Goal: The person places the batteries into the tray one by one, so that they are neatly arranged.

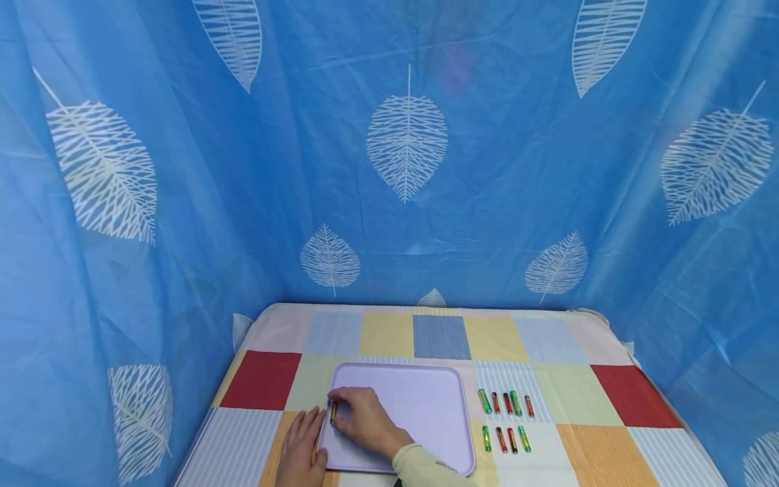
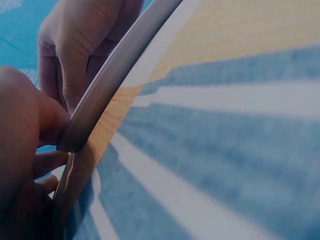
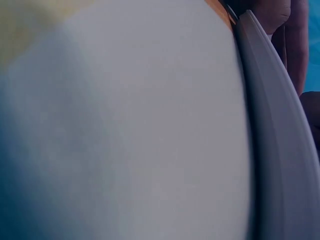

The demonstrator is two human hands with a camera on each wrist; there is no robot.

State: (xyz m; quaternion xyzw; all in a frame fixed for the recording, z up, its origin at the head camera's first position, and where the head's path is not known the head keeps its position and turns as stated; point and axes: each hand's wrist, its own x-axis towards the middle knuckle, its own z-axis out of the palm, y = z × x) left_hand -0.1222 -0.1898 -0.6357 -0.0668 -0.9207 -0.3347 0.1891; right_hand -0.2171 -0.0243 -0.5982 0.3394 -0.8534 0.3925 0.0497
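In the head view, my right hand [image 1: 367, 418] reaches over the left part of a pale lilac tray [image 1: 414, 419]. Thumb and fingers pinch a small dark battery [image 1: 333, 411] with yellowish markings, upright along the tray's left side. My left hand [image 1: 300, 448] lies beside the tray's left rim, fingers fairly straight and touching the edge. The left wrist view has the tray's rim [image 2: 107, 82] between the left hand [image 2: 22, 135] and the right hand [image 2: 82, 40]; the battery is hidden there. In the right wrist view, the rim [image 3: 280, 120] covers most of the fingers.
Right of the tray, two rows of batteries lie on the patchwork tablecloth [image 1: 584, 389]: green ones [image 1: 516, 403] and red-and-black ones [image 1: 502, 439]. A blue curtain [image 1: 487, 203] with white leaf prints surrounds the table at the back and sides.
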